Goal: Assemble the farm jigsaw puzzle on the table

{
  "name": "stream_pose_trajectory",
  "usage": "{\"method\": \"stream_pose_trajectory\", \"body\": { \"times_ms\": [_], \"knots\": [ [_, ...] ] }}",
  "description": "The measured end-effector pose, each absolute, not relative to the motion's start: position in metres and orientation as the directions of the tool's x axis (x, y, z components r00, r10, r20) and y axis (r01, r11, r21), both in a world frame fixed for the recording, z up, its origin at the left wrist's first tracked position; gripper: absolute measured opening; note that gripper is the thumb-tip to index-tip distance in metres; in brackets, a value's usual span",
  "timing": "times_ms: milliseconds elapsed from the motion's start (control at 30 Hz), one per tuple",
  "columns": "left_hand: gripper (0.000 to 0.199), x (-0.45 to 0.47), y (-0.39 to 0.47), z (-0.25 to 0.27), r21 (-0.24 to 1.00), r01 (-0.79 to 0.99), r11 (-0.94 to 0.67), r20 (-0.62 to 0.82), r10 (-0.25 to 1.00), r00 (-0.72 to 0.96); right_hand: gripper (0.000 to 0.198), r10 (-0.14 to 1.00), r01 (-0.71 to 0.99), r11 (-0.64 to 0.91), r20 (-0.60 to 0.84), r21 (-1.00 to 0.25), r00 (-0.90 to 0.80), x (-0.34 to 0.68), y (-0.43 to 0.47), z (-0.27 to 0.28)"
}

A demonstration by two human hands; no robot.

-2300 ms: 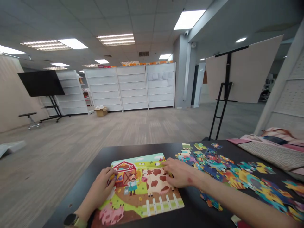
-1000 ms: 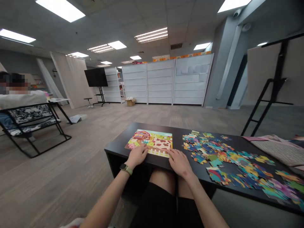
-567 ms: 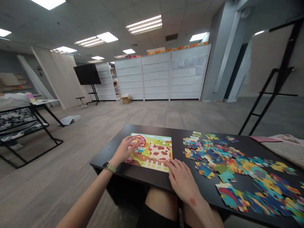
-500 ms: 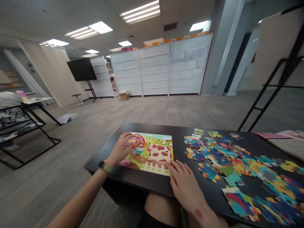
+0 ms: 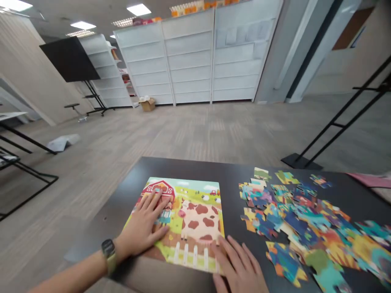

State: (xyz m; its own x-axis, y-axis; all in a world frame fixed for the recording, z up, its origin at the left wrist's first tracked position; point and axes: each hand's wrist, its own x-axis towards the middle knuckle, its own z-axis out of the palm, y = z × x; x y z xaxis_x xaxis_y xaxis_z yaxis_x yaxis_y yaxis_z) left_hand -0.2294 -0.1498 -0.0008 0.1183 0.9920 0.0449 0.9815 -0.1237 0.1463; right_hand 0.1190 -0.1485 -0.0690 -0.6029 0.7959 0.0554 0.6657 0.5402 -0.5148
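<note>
A flat farm picture board (image 5: 198, 219) lies on the black table (image 5: 230, 195). It shows a red barn, a brown-spotted cow and a white fence; I cannot tell whether it is a finished puzzle or a single sheet. My left hand (image 5: 143, 224), with a watch on its wrist, rests flat with fingers spread over the barn side of the board. At the board's lower right corner, my right hand (image 5: 240, 264) touches the edge, fingers stretched out. Neither hand grips anything. Loose jigsaw pieces (image 5: 305, 224) lie heaped to the right of my right hand.
Something pink (image 5: 369, 181) lies at the table's right end. Beyond the table are a black metal stand (image 5: 339, 126), white shelving panels (image 5: 189, 61), a cardboard box (image 5: 147, 104) and a screen on a wheeled stand (image 5: 70, 59). Another table (image 5: 12, 116) stands at the left.
My view has tilted down and come closer to the table. The left hand has slid onto the board and lies flatter across the barn; the right hand stays at the board's lower right corner.
</note>
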Motion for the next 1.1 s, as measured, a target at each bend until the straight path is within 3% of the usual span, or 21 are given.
{"method": "stream_pose_trajectory", "body": {
  "times_ms": [233, 467, 567, 767, 1100],
  "knots": [
    [0.066, -0.196, -0.162, -0.003, 0.178, 0.971, -0.159, 0.197, 0.973, 0.123, 0.04, 0.906, 0.513, 0.419, 0.308, -0.749, -0.291, 0.126, -0.142, -0.014],
    [0.044, -0.18, -0.177, 0.011, 0.245, 0.962, -0.12, 0.249, 0.967, 0.058, 0.023, 0.922, 0.585, 0.385, 0.275, -0.714, -0.271, 0.13, -0.135, -0.004],
    [0.042, -0.177, -0.179, 0.015, 0.234, 0.966, -0.106, 0.25, 0.967, 0.046, 0.026, 0.922, 0.604, 0.386, 0.267, -0.697, -0.281, 0.128, -0.133, -0.004],
    [0.043, -0.174, -0.18, 0.015, 0.206, 0.974, -0.098, 0.243, 0.969, 0.046, 0.029, 0.909, 0.677, 0.417, 0.266, -0.606, -0.321, 0.122, -0.124, -0.008],
    [0.049, -0.183, -0.171, 0.002, 0.234, 0.968, -0.087, 0.252, 0.967, 0.026, 0.031, 0.837, 0.8, 0.536, 0.293, -0.269, -0.462, 0.091, -0.051, 0.016]
  ]
}}
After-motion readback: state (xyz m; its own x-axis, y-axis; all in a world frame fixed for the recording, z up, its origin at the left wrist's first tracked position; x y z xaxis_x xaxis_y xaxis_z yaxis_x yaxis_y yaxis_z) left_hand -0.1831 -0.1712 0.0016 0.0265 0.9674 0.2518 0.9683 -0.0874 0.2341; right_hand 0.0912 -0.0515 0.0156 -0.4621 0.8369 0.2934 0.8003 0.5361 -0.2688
